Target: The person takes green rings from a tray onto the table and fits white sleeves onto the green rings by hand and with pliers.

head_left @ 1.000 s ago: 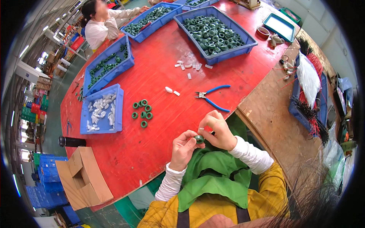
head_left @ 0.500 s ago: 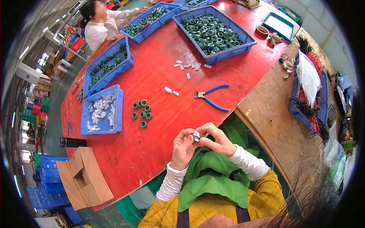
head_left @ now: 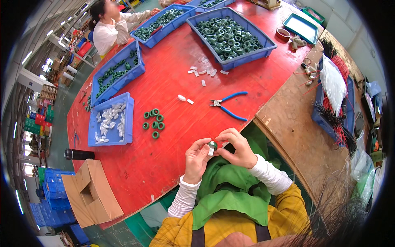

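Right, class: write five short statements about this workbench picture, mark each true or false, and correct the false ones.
1. Both hands, left hand and right hand, hold a small green ring with a white piece between them. True.
2. The blue-handled pliers are in the right hand. False: they lie on the red table, untouched.
3. A small cluster of green rings lies loose on the table beside the blue tray of white pieces. True.
4. The cardboard box stands on the table. False: it sits below the table's edge, off to the left.
5. The large blue bin holds white pieces. False: it holds green rings.
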A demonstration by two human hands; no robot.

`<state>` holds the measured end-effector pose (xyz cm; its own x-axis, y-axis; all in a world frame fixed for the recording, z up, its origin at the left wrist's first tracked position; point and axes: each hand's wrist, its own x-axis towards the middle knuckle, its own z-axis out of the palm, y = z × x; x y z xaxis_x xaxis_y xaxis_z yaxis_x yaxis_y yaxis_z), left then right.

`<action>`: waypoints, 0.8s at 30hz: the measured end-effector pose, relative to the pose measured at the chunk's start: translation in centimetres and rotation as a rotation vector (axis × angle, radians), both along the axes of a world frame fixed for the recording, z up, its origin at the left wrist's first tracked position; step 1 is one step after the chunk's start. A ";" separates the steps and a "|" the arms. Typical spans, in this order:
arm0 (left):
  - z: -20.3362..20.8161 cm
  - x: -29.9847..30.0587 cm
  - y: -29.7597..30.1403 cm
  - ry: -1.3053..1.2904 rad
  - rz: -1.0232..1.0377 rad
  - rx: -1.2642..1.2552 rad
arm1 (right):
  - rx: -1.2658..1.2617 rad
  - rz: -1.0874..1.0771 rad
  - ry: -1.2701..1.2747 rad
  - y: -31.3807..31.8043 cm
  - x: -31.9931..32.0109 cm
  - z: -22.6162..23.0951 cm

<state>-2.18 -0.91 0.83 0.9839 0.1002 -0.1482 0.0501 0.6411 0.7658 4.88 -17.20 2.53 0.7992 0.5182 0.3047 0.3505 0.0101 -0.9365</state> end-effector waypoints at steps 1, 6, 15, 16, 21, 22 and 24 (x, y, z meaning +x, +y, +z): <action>-0.1 0.0 0.0 0.000 0.002 0.000 | -0.008 -0.052 -0.209 0.1 0.2 0.1; -0.1 0.1 -0.2 -0.014 0.002 -0.012 | -0.105 -0.154 -0.669 0.9 0.2 0.0; 0.1 0.9 -0.4 0.082 0.104 -0.201 | 0.001 -0.165 -0.796 1.3 -0.5 0.3; -0.1 0.9 -0.4 0.081 0.109 -0.202 | -0.003 -0.173 -0.750 1.2 -0.4 0.6; -0.6 0.8 -0.5 0.054 0.105 -0.250 | 0.079 -0.226 -0.643 1.7 -1.1 -0.8; -0.6 0.8 -0.6 0.055 0.106 -0.251 | 0.077 -0.225 -0.642 1.6 -1.2 -0.6; -0.6 0.7 -0.8 0.035 0.106 -0.246 | 0.082 -0.236 -0.528 1.5 -1.4 -0.2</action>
